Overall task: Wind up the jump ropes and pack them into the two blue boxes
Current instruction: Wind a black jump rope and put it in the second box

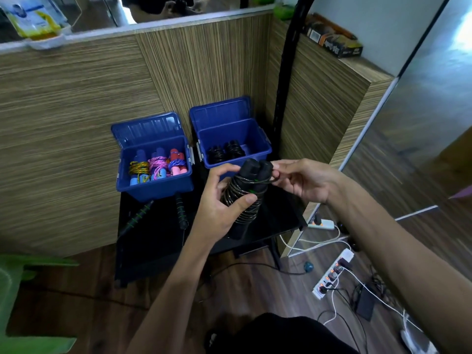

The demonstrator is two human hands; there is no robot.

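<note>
My left hand [221, 200] grips a black jump rope [251, 187], its two handles held together upright with the cord coiled round them. My right hand [300, 178] pinches the cord's loose end near the handle tops. Behind stand two open blue boxes. The left blue box [153, 185] holds three wound colourful ropes [157, 166]. The right blue box [235, 134] holds two wound black ropes [226, 152]. Another black rope with green bands [139, 217] lies unwound on the black table [153, 241].
Striped wooden partition walls close in the corner behind the boxes. A black pole [286, 72] rises at the right of the table. Power strips [332, 274] and cables lie on the wooden floor at right. A green chair [15, 290] sits at lower left.
</note>
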